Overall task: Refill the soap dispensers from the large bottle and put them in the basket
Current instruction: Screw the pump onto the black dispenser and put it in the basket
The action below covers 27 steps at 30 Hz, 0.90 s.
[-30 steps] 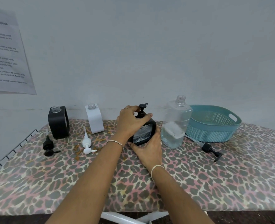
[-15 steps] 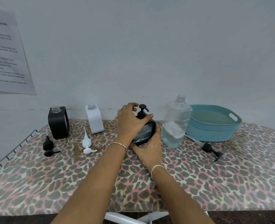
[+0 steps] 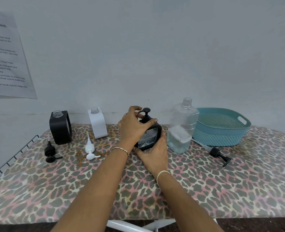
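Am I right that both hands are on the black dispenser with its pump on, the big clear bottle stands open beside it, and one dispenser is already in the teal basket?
Not quite. The head view shows the teal basket holds no dispenser. The rest stands: left hand and right hand hold the black dispenser, and the big clear bottle stands open beside it.

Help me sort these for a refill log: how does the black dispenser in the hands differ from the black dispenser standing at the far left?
The held black dispenser has a black pump screwed on; the far-left black dispenser has a bare, open neck.
The held one is tilted, gripped by the left hand and right hand; the far-left one stands upright, untouched.
A loose black pump lies before the far-left one.
Both are black-framed with clear necks.
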Each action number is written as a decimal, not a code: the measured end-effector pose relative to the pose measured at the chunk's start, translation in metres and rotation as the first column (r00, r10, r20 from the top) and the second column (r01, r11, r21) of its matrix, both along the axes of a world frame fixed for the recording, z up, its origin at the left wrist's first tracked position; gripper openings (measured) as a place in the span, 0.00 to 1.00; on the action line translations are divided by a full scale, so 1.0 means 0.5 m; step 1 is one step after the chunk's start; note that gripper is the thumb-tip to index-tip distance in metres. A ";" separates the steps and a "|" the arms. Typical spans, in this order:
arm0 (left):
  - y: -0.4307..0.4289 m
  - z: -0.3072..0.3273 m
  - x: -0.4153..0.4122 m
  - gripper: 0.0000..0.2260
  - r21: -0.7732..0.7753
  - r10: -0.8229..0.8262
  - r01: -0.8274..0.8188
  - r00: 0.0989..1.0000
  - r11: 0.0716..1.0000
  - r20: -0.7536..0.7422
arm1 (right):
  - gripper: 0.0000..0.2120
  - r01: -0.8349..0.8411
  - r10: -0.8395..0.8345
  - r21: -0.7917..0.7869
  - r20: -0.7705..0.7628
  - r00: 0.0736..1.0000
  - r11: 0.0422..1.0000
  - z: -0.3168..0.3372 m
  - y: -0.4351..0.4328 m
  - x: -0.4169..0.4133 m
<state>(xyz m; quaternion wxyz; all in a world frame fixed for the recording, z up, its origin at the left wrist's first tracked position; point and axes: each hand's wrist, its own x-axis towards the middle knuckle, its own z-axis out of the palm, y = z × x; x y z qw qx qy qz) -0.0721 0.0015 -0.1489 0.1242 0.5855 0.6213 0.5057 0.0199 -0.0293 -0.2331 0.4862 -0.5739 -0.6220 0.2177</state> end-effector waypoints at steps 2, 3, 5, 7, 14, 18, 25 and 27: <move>0.003 -0.003 -0.005 0.26 -0.007 -0.002 0.003 0.999 1.000 0.035 | 0.58 -0.001 0.001 -0.003 0.004 1.000 1.000 0.000 0.000 0.001; 0.003 -0.004 -0.006 0.25 -0.024 -0.034 0.035 0.998 0.999 0.057 | 0.59 -0.003 0.003 -0.005 0.009 1.000 1.000 -0.001 0.001 0.001; 0.000 -0.003 -0.007 0.31 -0.059 -0.102 0.107 0.991 0.993 0.083 | 0.59 -0.006 0.006 -0.013 0.020 1.000 1.000 0.000 0.002 0.002; -0.004 -0.005 -0.004 0.41 -0.058 -0.089 0.093 0.994 0.994 0.068 | 0.59 -0.005 0.005 -0.012 0.023 1.000 1.000 -0.001 0.002 0.001; 0.000 -0.003 -0.002 0.34 0.030 0.105 -0.105 0.994 0.994 0.003 | 0.59 0.008 -0.008 -0.013 -0.001 1.000 1.000 0.002 0.001 -0.001; 0.001 -0.006 -0.008 0.16 -0.014 0.005 -0.004 0.999 1.000 0.051 | 0.59 0.001 -0.001 -0.009 0.014 1.000 1.000 0.001 0.001 0.001; -0.007 -0.001 -0.002 0.20 -0.008 0.012 -0.012 1.000 1.000 -0.021 | 0.58 0.011 -0.011 -0.003 0.004 1.000 1.000 0.005 -0.001 0.000; -0.004 0.000 -0.001 0.20 -0.009 0.056 -0.056 0.998 0.998 -0.008 | 0.58 0.016 -0.016 -0.010 0.000 1.000 1.000 0.005 0.001 0.000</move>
